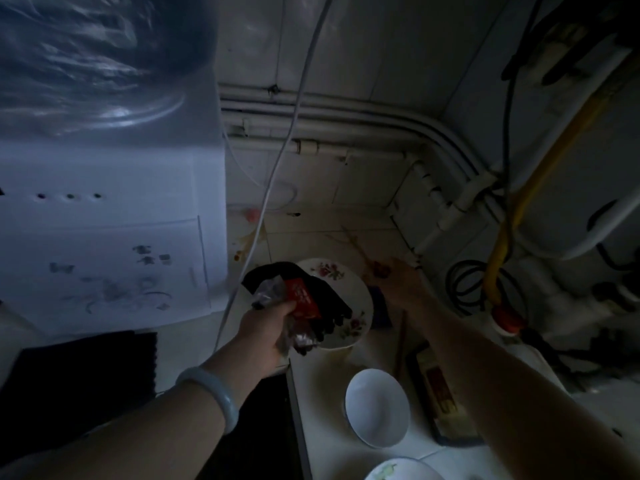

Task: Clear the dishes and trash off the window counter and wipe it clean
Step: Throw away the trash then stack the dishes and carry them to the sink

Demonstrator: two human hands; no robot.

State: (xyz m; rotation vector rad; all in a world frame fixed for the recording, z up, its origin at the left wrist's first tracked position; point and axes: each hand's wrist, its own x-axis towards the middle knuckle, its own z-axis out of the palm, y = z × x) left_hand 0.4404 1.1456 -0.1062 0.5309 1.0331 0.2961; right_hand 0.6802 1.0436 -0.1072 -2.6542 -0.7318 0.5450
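Left arm stretches forward over the tabletop [311, 237]. My left hand [268, 327] is palm up, fingers curled tight round a wad of trash wrappers [299, 299] in black, red and clear plastic, held just above the near edge of the plate. There's a pale bangle [214, 393] on that wrist.

Right arm reaches further, diagonally across to the back of the tabletop. My right hand [398, 282] is at a small reddish thing [381, 270] near the wall. It's too dark and blurred to tell whether the fingers are open or pinching.

A big white appliance [104, 220] fills the left side and butts against the tabletop. White pipes [346, 116] run along the back wall. A yellow hose [540, 174] hangs at the right, and a white cable [277, 161] drops down past my left hand.

The floral plate [330, 271] sits mid-tabletop, partly hidden by the wrappers. A white bowl [377, 408] stands nearer to me, and a second bowl [398, 471] is cut off at the bottom edge. A flat dark pack [440, 393] lies under my right forearm. One chopstick [401, 341] lies between the plate and the pack.
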